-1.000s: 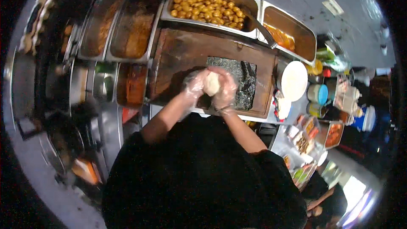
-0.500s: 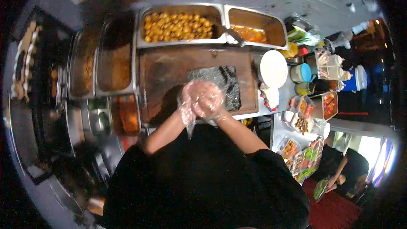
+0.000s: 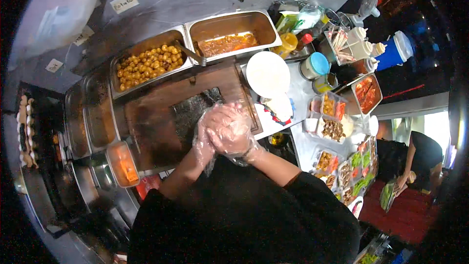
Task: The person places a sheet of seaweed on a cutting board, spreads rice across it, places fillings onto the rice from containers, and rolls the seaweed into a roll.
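Plastic-gloved left hand (image 3: 207, 136) and right hand (image 3: 233, 131) are clasped together.
Fingers are overlapped; whether anything is clamped between the palms cannot be told. The nori sheet (image 3: 188, 115), partly hidden by the hands, is laid on the wooden cutting board (image 3: 150, 110); beyond it, baby potatoes (image 3: 149, 66) are held in a steel pan (image 3: 163, 39).

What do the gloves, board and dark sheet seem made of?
Gloves: thin clear plastic, glossy; they wrinkle and skin shows through.
Board: probably wood, dull; brown and unevenly toned.
Dark sheet: possibly dried seaweed; thin, blackish, crinkled with small glints, though the look leaves it open.
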### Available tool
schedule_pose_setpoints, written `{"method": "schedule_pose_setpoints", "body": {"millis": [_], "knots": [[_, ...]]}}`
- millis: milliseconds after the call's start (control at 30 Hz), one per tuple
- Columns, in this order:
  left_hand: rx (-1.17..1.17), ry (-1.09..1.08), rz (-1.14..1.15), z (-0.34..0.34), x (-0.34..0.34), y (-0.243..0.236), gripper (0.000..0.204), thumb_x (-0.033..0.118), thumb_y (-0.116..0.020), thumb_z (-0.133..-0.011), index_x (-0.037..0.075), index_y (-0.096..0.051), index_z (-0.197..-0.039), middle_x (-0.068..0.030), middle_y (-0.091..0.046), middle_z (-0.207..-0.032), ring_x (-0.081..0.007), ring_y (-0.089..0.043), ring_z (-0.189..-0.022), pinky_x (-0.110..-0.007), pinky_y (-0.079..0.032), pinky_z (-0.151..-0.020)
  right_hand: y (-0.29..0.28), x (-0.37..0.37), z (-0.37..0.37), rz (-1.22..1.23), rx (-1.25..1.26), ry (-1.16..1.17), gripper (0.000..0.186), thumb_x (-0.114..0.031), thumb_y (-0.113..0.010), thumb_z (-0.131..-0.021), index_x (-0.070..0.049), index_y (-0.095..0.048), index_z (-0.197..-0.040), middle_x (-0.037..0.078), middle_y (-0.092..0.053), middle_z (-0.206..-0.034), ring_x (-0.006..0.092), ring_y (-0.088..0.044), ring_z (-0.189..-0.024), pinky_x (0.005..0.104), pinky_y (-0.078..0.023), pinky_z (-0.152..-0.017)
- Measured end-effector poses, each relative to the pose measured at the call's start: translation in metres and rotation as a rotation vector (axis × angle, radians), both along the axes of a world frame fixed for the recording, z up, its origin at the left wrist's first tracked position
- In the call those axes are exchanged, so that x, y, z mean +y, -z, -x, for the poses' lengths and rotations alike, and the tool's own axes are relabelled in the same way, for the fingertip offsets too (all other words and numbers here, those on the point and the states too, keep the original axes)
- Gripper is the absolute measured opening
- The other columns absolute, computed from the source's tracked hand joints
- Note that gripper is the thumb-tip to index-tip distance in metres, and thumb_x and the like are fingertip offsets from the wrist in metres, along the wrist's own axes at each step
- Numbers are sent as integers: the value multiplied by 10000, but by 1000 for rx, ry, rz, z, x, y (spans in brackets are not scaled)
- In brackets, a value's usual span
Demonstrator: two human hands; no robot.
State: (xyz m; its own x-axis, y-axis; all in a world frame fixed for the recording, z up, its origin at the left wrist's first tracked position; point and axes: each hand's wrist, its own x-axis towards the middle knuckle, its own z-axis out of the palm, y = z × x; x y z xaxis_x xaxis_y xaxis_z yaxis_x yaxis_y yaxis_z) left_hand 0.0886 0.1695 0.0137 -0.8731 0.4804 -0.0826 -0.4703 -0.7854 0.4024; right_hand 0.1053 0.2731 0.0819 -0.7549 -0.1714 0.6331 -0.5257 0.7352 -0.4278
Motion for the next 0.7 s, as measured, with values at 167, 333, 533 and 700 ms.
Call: {"method": "schedule_pose_setpoints", "body": {"millis": [167,333,533,700], "knots": [[436,87,436,4,18,36,574,486,-431,-1001,-22,-515,-1255,-185,-570,-1257,-294,-556,-1194,-443,-475,-1023,57,48,5,192,96,-187,234,-112,-672,-726,-66,-706,-952,108,-691,-1052,318,-654,-997,447,-533,-818],[118,-79,-140,0,86,144,410,338,-543,-986,15,-536,-1239,-149,-607,-1208,-247,-614,-1090,-403,-512,-966,76,66,6,570,-13,7,198,-197,-608,-870,-33,-670,-962,131,-673,-990,274,-643,-938,390,-516,-848],[-341,125,175,29,127,-26,372,338,-507,-1004,-11,-602,-1091,-140,-671,-1044,-250,-659,-972,-389,-538,-910,29,128,11,955,-125,305,298,-232,-476,-986,37,-596,-940,159,-624,-857,286,-605,-816,381,-473,-775],[-381,-113,163,21,158,17,332,360,-552,-972,43,-591,-1064,-102,-664,-1031,-232,-650,-930,-369,-527,-871,41,148,19,184,201,237,134,37,-571,-854,76,-564,-981,168,-581,-782,349,-562,-684,433,-424,-571]]}}
